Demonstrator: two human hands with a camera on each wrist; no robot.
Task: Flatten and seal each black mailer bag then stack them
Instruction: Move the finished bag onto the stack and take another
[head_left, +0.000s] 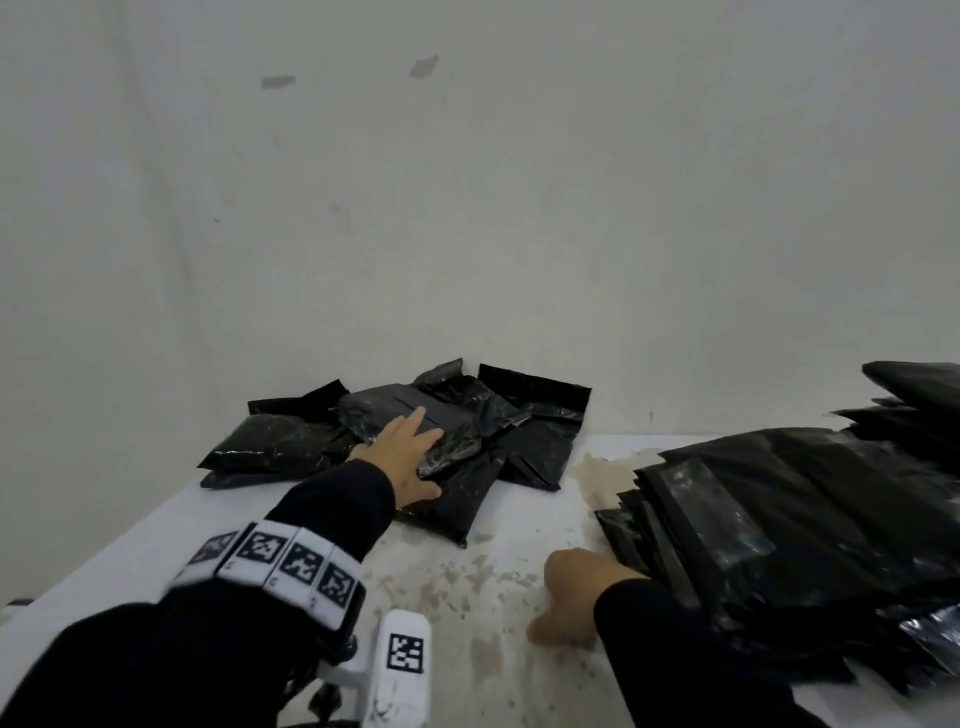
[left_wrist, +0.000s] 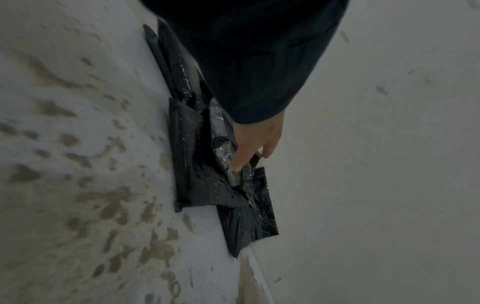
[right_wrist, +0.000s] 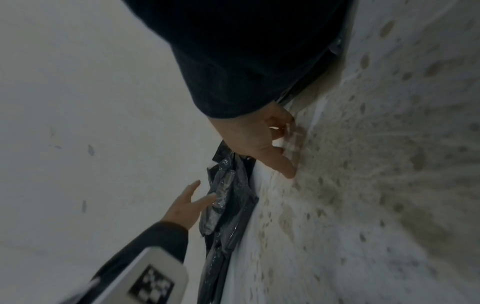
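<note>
Pale, scuffed wall (head_left: 467, 208) backs a white table (head_left: 519, 623) blotched with brown stains (head_left: 602, 467). At the table's 12 o'clock, against the wall, lies a loose heap of filled black mailer bags (head_left: 535, 441), overlapping at odd angles. The left hand (head_left: 402, 457) rests on the topmost mailer bag (head_left: 395, 405) of this heap, fingers straight and spread, palm down, pressing rather than gripping; the left wrist view shows the fingertips (left_wrist: 237, 166) on crinkled glossy film. The right hand (head_left: 571, 597) sits at 4 o'clock with thumb and fingertips touching the bare table, loosely curled, holding nothing. Just beside it, at 3 o'clock, stands the stack of flat mailer bags (head_left: 779, 519), fanned and slightly slumped; whether these are sealed cannot be told.

Handling, as a judgement: the bags are thin, slick polythene, light, soft and puffed with trapped air, so they will likely slide on one another under a sideways push. Flat pressure from the palm should expel air toward the open flap; hold is best taken at an edge or corner, not the glossy face.

Obstructions: neighbouring bags lie partly under the pressed one and may drag along. A white marker-tagged wrist device (head_left: 402, 665) sits at 6 o'clock.
</note>
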